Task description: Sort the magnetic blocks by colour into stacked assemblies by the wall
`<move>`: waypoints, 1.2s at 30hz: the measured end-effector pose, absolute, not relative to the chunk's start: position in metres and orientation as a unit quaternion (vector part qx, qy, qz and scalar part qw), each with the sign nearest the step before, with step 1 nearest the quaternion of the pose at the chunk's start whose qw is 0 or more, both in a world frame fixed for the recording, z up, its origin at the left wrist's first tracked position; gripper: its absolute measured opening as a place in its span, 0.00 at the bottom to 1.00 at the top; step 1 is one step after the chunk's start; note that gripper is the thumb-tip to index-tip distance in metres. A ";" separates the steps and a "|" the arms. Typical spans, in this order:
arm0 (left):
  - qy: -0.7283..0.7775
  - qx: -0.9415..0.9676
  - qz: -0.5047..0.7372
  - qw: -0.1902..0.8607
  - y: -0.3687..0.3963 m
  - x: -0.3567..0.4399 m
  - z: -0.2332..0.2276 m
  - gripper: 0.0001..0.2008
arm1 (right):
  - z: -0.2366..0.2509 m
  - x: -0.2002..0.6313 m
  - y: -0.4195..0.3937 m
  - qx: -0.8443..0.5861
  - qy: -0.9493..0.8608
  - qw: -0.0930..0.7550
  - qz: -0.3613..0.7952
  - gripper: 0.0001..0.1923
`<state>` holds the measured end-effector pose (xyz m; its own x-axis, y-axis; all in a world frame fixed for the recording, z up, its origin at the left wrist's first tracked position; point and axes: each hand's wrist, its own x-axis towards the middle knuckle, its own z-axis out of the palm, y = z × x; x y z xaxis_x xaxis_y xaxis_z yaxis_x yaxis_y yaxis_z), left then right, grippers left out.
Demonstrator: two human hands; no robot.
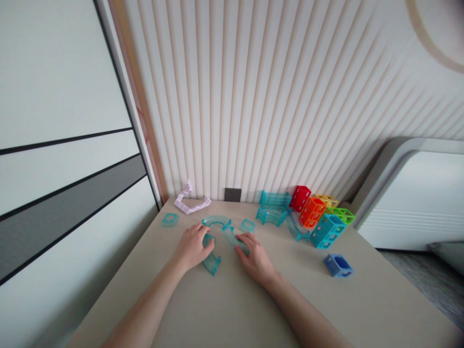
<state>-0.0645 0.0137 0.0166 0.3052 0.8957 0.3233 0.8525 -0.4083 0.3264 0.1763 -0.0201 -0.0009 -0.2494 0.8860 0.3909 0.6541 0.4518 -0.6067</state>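
Note:
Three curved, see-through teal track pieces lie in front of me on the table. My left hand [195, 245] is closed round the upper end of the left track piece [212, 262], whose lower end sticks out toward me. On the right, my right hand [253, 254] grips the lower end of another track piece [229, 236]. Between the two hands, a third track piece [216, 220] arches at the back; its right end meets the piece in my right hand, and its left end is close to my left fingers. Whether the ends are joined I cannot tell.
Small teal square pieces [247, 225] lie behind my hands and at the left. A lilac folding snake toy [192, 209] rests at the back. More teal track pieces [273, 216], coloured block frames [312, 211] and a blue block [338, 266] stand at the right.

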 end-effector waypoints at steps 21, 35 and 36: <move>0.543 0.745 0.311 0.233 0.016 -0.062 0.002 0.04 | 0.003 0.175 -0.022 -0.424 -0.803 0.404 0.112 0.17; 0.452 0.511 0.478 0.554 0.011 -0.041 0.006 0.26 | 0.013 0.175 -0.030 -0.374 -0.817 0.423 0.117 0.19; 0.442 0.502 0.485 0.564 0.010 -0.040 0.007 0.26 | 0.013 0.175 -0.031 -0.372 -0.819 0.422 0.118 0.19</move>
<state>-0.0399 0.0097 0.0070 0.1401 0.9901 -0.0121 -0.1039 0.0269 0.9942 0.1748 -0.0306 0.0135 -0.3678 0.7081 0.6027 0.5087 0.6958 -0.5070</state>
